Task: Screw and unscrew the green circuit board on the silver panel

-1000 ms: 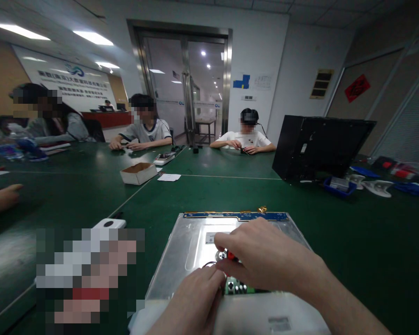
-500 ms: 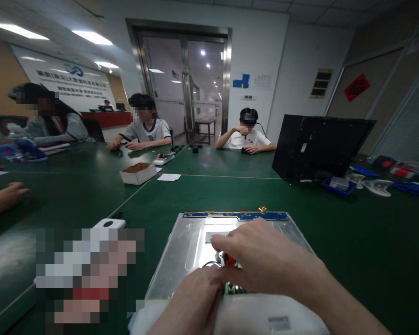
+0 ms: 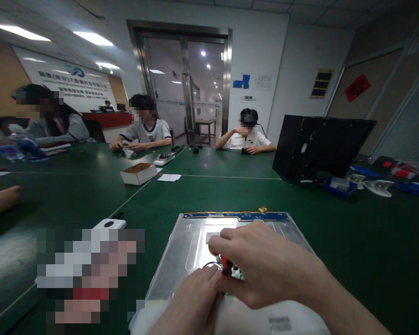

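A flat metal-backed display panel lies before me, with a blue circuit strip along its far edge. My right hand is closed round the red-and-black handle of a screwdriver, above the panel's near middle. The tool's tip is hidden. Right beside it, my left hand rests low over the panel with fingers bent together; its fingertips are mostly covered, and what they hold cannot be made out. Bits of a green circuit board show between the hands. A whitish cover lies under my wrists.
On the green table stand a white open box, a black monitor and a blue tray. A white device, partly pixelated, lies at left. Another person's hand is at the left edge; several people sit around.
My right hand has turned slightly, its fingers shifting on the screwdriver, whose red handle shows more. My left hand stays nearly in place. The other person's hand at left has drawn back a little.
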Available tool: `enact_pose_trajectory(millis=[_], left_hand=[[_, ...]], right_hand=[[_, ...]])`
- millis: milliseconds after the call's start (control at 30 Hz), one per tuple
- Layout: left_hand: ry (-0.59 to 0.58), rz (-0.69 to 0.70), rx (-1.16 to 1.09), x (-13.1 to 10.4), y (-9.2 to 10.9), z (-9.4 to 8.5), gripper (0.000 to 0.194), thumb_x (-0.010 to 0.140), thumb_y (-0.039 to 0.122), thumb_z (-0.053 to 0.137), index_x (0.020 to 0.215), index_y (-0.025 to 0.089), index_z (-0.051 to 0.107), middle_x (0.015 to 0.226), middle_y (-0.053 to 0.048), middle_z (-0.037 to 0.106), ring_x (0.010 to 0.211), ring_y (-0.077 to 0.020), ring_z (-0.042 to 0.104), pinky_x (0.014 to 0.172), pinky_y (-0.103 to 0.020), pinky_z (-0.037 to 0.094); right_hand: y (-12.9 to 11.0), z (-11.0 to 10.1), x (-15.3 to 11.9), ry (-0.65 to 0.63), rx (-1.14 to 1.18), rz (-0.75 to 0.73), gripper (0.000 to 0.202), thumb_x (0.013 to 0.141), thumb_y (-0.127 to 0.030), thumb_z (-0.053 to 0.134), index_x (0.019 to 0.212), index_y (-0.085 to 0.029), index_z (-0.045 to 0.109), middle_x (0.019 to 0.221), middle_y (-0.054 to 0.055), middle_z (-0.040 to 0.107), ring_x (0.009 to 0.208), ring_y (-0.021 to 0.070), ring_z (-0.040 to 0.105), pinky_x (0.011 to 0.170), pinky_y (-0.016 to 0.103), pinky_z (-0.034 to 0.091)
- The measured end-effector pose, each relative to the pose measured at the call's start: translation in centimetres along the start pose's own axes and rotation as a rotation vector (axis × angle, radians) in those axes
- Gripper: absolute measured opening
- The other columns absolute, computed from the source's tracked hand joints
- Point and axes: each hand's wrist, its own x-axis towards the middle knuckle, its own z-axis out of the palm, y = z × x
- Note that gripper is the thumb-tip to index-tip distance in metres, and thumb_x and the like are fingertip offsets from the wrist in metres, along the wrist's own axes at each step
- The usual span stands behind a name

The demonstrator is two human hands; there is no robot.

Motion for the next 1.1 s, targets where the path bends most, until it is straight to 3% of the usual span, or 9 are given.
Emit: enact_pose_trajectory(millis=[133,300,433,700,933,1100], left_hand=[[-0.048,-0.015,0.002,-0.04,0.22,-0.42,0.025,0.08,0.011,0.048,0.099,0.022,0.06,0.102,-0.007,0.067,0.093,-0.0246,0.062,0.086,-0.036,0.049],[-0.034,-0.009,-0.018,-0.12,0.35,-0.59,0.027,0.081,0.013,0.049,0.105,0.022,0.058,0.108,-0.009,0.067,0.095,-0.0251,0.062,0.082,-0.035,0.05],[-0.012,0.003,-0.01,0.03,0.1,-0.12,0.025,0.083,0.018,0.048,0.106,0.02,0.057,0.103,-0.01,0.067,0.091,-0.0262,0.063,0.08,-0.037,0.05],[-0.018,0.003,0.008,-0.2,0.44,-0.59,0.029,0.081,0.011,0.048,0.104,0.024,0.06,0.103,-0.006,0.068,0.091,-0.025,0.064,0.076,-0.035,0.05],[-0.032,-0.014,0.005,-0.08,0.12,-0.35,0.027,0.082,0.013,0.048,0.106,0.021,0.058,0.106,-0.009,0.067,0.094,-0.0256,0.063,0.08,-0.035,0.05],[0.008,0.007,0.0,0.08,-0.03,0.08,0.023,0.083,0.018,0.049,0.104,0.02,0.058,0.1,-0.009,0.067,0.09,-0.0256,0.063,0.08,-0.036,0.05]], right_hand=[[0.21,0.45,0.41,-0.01,-0.064,0.051,0.024,0.092,-0.044,0.053,0.09,-0.02,0.059,0.076,0.002,0.069,0.064,0.0172,0.062,0.048,0.029,0.021],[0.17,0.17,0.27,-0.023,-0.061,0.047,0.01,0.088,-0.027,0.055,0.094,-0.02,0.057,0.08,0.002,0.07,0.066,0.0165,0.062,0.05,0.029,0.022],[-0.07,-0.23,-0.02,-0.024,-0.013,-0.006,0.015,0.082,-0.022,0.056,0.097,-0.02,0.054,0.087,0.002,0.068,0.066,0.0153,0.057,0.05,0.028,0.025],[0.36,0.33,0.45,-0.012,-0.057,0.056,0.021,0.092,-0.041,0.054,0.091,-0.021,0.059,0.078,0.002,0.07,0.064,0.0157,0.06,0.05,0.027,0.021],[0.14,0.25,0.35,-0.027,-0.062,0.044,0.009,0.089,-0.027,0.055,0.093,-0.02,0.058,0.081,0.001,0.07,0.064,0.0144,0.059,0.05,0.028,0.022],[0.11,0.02,0.06,-0.025,-0.012,0.004,0.018,0.083,-0.023,0.055,0.1,-0.019,0.055,0.086,0.002,0.068,0.066,0.0148,0.056,0.05,0.027,0.025]])
